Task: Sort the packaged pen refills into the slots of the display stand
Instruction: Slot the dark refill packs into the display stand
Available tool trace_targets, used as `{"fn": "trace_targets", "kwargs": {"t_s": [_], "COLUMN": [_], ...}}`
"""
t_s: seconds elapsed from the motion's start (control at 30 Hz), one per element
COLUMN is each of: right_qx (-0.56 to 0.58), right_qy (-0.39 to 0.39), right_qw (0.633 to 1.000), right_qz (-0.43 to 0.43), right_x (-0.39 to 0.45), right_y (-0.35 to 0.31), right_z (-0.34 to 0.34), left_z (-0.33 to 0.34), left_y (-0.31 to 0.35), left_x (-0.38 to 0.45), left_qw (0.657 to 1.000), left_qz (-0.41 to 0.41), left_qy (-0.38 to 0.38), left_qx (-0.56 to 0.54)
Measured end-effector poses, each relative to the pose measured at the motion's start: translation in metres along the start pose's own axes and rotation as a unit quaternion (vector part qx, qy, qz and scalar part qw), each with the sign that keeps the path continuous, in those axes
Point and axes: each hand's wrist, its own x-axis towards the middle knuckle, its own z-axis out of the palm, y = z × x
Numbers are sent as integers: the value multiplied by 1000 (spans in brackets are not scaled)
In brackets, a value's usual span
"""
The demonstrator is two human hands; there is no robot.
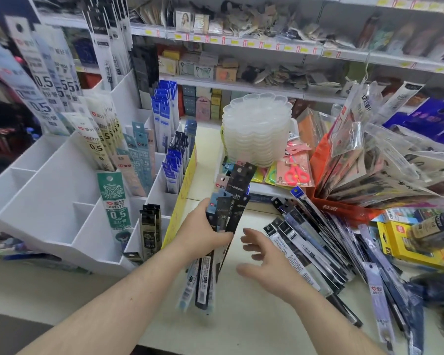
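Refill packs [223, 226], long flat glossy sleeves, stand fanned in the left hand [203, 233], whose fingers curl round their middle. Just beside them the right hand [264, 262] hovers, fingers spread, holding nothing. More packs [315, 247] lie heaped right; the white slotted display stand [51, 201] rises left.

Left forearm enters from the lower left, bare, angled up and to the right; left hand [205, 233] is raised above the counter, fingers and thumb curled round a fanned bundle of long, narrow, mostly black plastic refill packets [224, 221], gripped near mid-length; packets stand roughly upright, tilted slightly right. Right forearm enters from the lower right, bare; right hand [264, 262] hovers just beside the bundle, palm facing left, fingers spread and loosely bent, holding nothing; hands apart, not touching.
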Motion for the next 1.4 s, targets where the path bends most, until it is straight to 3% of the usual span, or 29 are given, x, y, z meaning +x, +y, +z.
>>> {"fn": "trace_targets", "kwargs": {"t_s": [0.13, 0.4, 0.7, 1.03, 1.27, 1.4], "right_qx": [2, -31, -48, -197, 47, 48], "right_qy": [-54, -4, -2, -5, -89, -129], "right_qw": [996, 990, 988, 967, 994, 990], "right_qz": [-67, -141, -148, -163, -39, -16], "right_x": [7, 28, 33, 39, 20, 14], "right_y": [-30, -45, -14, -24, -44, -59], "right_z": [7, 23, 41, 52, 29, 26], "left_z": [-1, 3, 6, 8, -13, -20], "left_y": [21, 20, -20, -19, 19, 44], "left_x": [-4, -6, -22, -8, -7, -7], "left_qw": [988, 971, 977, 977, 946, 928], "left_qz": [95, 161, 124, 19, -14, -24], "left_qy": [43, 133, 129, 170, 171, 159], "left_qx": [-113, -118, -117, -129, -274, -335]}}
